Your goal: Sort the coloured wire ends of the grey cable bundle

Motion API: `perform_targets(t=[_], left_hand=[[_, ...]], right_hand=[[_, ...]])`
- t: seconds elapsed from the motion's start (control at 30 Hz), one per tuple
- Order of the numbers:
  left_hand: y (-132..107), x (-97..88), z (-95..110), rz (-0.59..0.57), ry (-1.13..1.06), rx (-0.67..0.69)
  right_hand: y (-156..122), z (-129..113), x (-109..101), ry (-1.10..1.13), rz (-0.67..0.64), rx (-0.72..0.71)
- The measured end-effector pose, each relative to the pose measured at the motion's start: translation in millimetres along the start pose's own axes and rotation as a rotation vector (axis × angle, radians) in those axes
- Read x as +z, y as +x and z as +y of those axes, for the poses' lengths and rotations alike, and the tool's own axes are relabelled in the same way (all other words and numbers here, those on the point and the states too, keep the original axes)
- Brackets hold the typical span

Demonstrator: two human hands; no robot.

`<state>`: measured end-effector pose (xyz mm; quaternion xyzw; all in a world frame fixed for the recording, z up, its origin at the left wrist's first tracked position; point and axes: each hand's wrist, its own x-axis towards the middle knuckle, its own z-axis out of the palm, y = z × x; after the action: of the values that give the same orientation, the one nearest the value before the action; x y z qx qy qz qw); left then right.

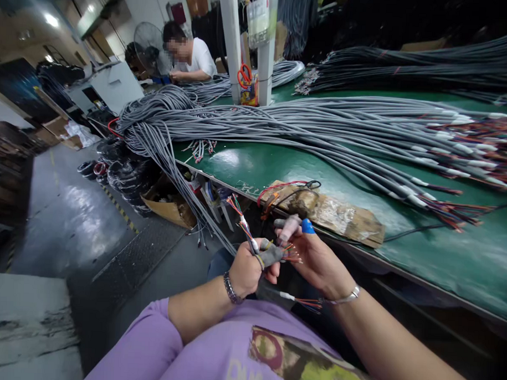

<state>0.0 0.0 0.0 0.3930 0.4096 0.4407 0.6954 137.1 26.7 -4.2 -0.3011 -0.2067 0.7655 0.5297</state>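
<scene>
My left hand (pixel 248 267), in grey finger covers, is closed around grey cable whose white-wrapped end (pixel 244 228) sticks up above the fist with coloured wires fanned out. More thin orange and brown wire ends (pixel 292 253) poke out past its covered fingertips toward the right hand. Close beside them, my right hand (pixel 317 261) has its fingers apart, pale covers on the fingers and a blue one on the thumb. It seems to hold nothing, though part of its fingers is hidden. Below the hands, another cable end (pixel 287 296) with bare coloured wires lies near my lap.
A thick bundle of grey cables (pixel 256 123) crosses the green table (pixel 246 162) and hangs over its left edge. A taped wooden board (pixel 339 218) with red and black leads lies at the front edge. Black cables (pixel 407 73) lie behind. Another person (pixel 195 58) sits at the far end.
</scene>
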Motion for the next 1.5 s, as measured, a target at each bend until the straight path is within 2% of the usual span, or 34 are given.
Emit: perform_targets(t=[0.17,0.27,0.37,0.47,0.57,0.63,0.83,0.97,1.07,1.2,1.3,1.5], left_hand=[[-3,-3.2,-7,0.029,0.017,0.065],[-2,-5.3,-11,0.058,0.03,0.082],[-2,-7.6,-13,0.034,0.086,0.079],[-3,-9.2,-12,-0.022,0.164,0.043],[-2,-9.8,-7,-0.149,0.252,-0.062],[-2,-9.8,-3,-0.193,0.284,-0.115],[-2,-8.2,-5,-0.061,0.185,-0.032],[-2,-6.5,-7,0.0,0.135,-0.007],[-1,-6.7,-6,0.016,0.097,-0.004],[0,-5.9,0,0.03,0.045,-0.006],[0,-2.0,5,0.012,0.038,-0.033],[5,3.2,6,0.008,0.018,-0.054]], right_hand=[[-7,-5,-4,-0.096,-0.06,0.037],[-14,-4,-9,-0.232,-0.124,0.091],[-21,-1,-12,-0.397,-0.093,0.058],[-25,-1,-12,-0.527,-0.013,-0.026],[-27,-3,-11,-0.645,-0.067,-0.039],[-26,-3,-12,-0.688,-0.087,-0.04],[-25,0,-12,-0.643,0.013,-0.129],[-28,2,-10,-0.618,0.028,-0.171],[-26,3,-15,-0.574,0.035,-0.148],[-14,1,-26,-0.329,0.069,-0.038],[-2,-3,-25,-0.189,0.043,0.047],[6,-6,-10,-0.218,-0.064,-0.024]])
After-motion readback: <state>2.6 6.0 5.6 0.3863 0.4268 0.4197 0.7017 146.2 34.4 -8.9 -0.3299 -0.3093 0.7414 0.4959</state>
